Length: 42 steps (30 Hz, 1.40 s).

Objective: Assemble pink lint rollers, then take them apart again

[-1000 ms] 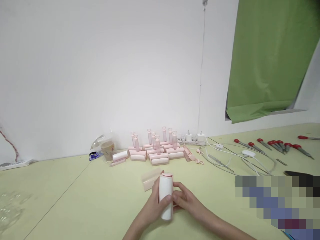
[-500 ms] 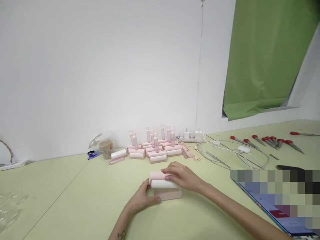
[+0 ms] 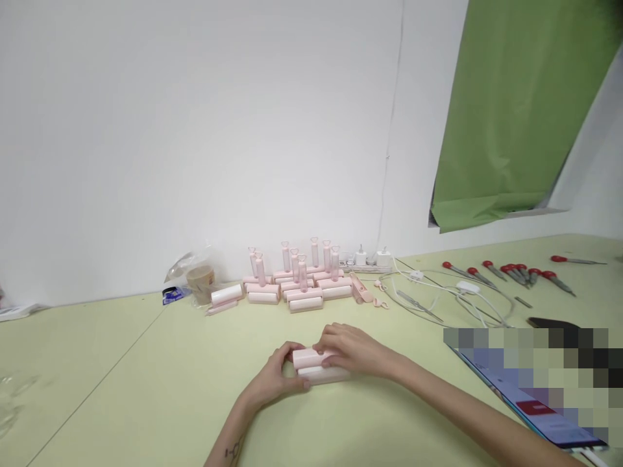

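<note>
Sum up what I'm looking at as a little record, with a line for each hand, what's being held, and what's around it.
Left hand: around the left end of the roller
Right hand: on the roller's right part, from above
Held item: pale pink roller with a white strip, lying sideways
Surface: yellow-green table
By the wall: similar pink-and-white pieces, upright pink tubes, cup in clear plastic
Far right: red-ended tools
Near right: partly pixelated screen
</note>
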Available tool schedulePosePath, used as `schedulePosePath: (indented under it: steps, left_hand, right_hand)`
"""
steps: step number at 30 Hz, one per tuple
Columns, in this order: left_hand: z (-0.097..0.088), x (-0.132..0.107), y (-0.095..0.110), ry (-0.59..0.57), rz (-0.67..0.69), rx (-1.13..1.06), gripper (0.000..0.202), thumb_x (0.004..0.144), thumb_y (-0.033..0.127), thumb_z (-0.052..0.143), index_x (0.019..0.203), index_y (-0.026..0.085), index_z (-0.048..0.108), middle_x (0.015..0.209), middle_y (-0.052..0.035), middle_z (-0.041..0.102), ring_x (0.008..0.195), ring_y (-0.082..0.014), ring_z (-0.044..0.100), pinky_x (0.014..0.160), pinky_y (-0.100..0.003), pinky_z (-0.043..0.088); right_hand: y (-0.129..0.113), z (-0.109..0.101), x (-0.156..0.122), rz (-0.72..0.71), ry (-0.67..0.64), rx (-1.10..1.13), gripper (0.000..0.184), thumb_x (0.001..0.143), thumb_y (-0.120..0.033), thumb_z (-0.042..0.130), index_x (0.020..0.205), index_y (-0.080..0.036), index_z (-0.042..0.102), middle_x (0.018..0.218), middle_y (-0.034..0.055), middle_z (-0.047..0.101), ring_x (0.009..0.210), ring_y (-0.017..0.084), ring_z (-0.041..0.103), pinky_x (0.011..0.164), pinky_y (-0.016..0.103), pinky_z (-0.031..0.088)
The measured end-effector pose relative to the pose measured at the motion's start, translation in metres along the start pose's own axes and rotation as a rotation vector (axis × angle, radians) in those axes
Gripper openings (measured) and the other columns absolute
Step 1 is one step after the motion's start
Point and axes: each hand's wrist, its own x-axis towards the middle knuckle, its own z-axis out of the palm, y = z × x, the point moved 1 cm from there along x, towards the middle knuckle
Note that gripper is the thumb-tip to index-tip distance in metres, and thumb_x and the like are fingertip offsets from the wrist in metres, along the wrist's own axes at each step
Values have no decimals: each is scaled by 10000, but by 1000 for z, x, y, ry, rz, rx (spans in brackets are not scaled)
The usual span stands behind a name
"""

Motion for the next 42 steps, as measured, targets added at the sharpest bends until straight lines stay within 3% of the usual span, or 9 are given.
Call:
schedulePosePath:
  steps: [3, 5, 8, 13, 18, 24, 27, 35, 42]
  left_hand:
    - [0, -1, 1, 11, -14, -15, 467, 588, 254, 679, 1023, 212, 513, 989, -29, 545, 942, -212, 477, 832, -282, 359]
    - [-1, -1, 1, 14, -27, -16, 461, 582, 268, 680, 1012, 217, 521, 990, -25, 546, 945, -214, 472, 840, -282, 350]
    - [-1, -1, 1, 11, -31, -2, 465, 581, 278, 677, 1014, 224, 517, 990, -21, 542, 946, -215, 467, 845, -282, 343]
    - [-2, 1, -1, -14, -38, 41, 505, 570, 274, 680, 1035, 214, 491, 992, -19, 522, 947, -208, 453, 837, -284, 341]
    - [-2, 1, 1, -49, -56, 68, 500, 584, 289, 668, 1037, 217, 470, 1002, -14, 509, 937, -194, 446, 820, -274, 344]
    - [-2, 1, -2, -36, -51, 111, 492, 595, 310, 652, 1042, 225, 464, 1019, -18, 506, 964, -204, 435, 830, -278, 339]
    - [-2, 1, -2, -33, -54, 132, 505, 591, 323, 651, 1049, 228, 462, 1037, -21, 507, 976, -209, 433, 839, -285, 337]
    - [-1, 1, -3, 4, -51, 191, 531, 573, 343, 670, 1052, 226, 474, 1038, -25, 516, 979, -216, 437, 850, -296, 334]
    - [0, 0, -4, 18, -44, 204, 536, 570, 359, 673, 1054, 230, 480, 1015, -14, 519, 968, -214, 439, 845, -295, 334]
  right_hand:
    - [41, -10, 9, 246, 179, -37, 235, 844, -306, 434, 1007, -241, 591, 963, 17, 595, 858, 165, 550, 735, 269, 427]
    - [76, -22, 18, 397, 268, -112, 274, 879, -230, 353, 999, -150, 586, 968, 80, 587, 891, 194, 539, 784, 332, 413]
    - [119, -33, 30, 539, 305, -197, 200, 856, -248, 453, 948, -129, 585, 1020, 92, 565, 954, 216, 515, 837, 411, 391]
    - [139, -19, 35, 627, 336, -210, 283, 845, -287, 500, 1094, -152, 502, 1136, 75, 507, 991, 214, 510, 832, 435, 415]
    - [134, -15, 26, 693, 446, -62, 248, 844, -284, 500, 1049, -146, 526, 1094, 70, 529, 962, 202, 522, 821, 418, 420]
    - [130, -64, 12, 706, 689, 341, 246, 855, -358, 431, 816, -130, 515, 772, 40, 585, 718, 156, 573, 655, 309, 456]
    - [109, -71, 13, 618, 707, 600, 294, 830, -443, 396, 758, -166, 463, 635, 25, 551, 585, 146, 557, 556, 268, 453]
    - [-2, 0, 29, 215, 473, 1085, 307, 764, -513, 475, 764, -217, 394, 637, -49, 442, 600, 102, 488, 663, 309, 478]
    - [-20, 21, 38, 36, 385, 1122, 252, 798, -441, 494, 769, -220, 378, 593, -67, 419, 534, 94, 436, 547, 251, 402]
